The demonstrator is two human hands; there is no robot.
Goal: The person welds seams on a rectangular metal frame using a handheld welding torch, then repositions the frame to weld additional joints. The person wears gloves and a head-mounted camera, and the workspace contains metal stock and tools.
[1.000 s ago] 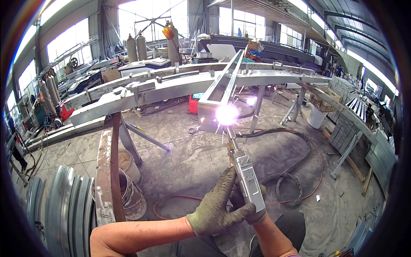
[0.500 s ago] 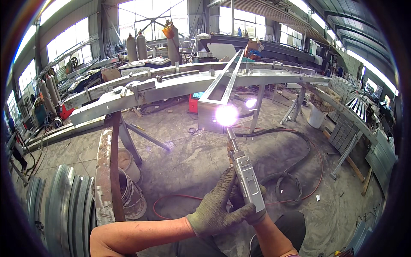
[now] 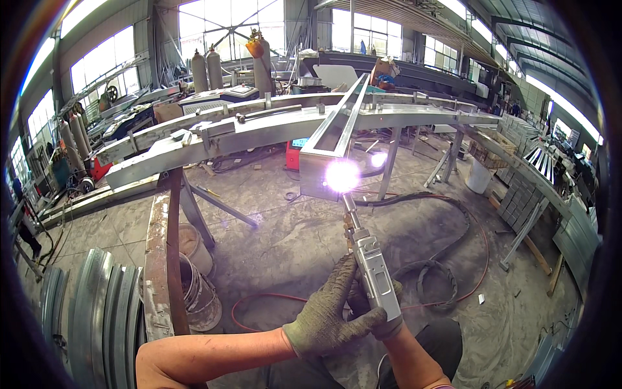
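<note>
A silver handheld welding gun [image 3: 374, 269] points up and away from me, its nozzle tip at a dazzling violet-white glow [image 3: 341, 176]. That glow sits on the right edge of the end face of a long rectangular metal tube [image 3: 316, 174], hiding the contact point. My left hand [image 3: 332, 308], in a dark grey-green glove, closes round the gun's left side, thumb across its lower body. Behind and under the gun is my gloved right hand [image 3: 390, 330], wrapped at its rear grip; most of its fingers are hidden.
The tube lies across a long metal beam [image 3: 272, 131] on legs. A rusty steel beam [image 3: 162, 259] and dirty buckets [image 3: 202, 301] stand left. A black hose [image 3: 447, 201] and red cable [image 3: 487, 249] loop over the floor. Gas cylinders [image 3: 214, 68] stand at the back.
The glow and the nozzle tip have shifted very slightly down the tube's edge. Both hands keep their hold on the gun.
</note>
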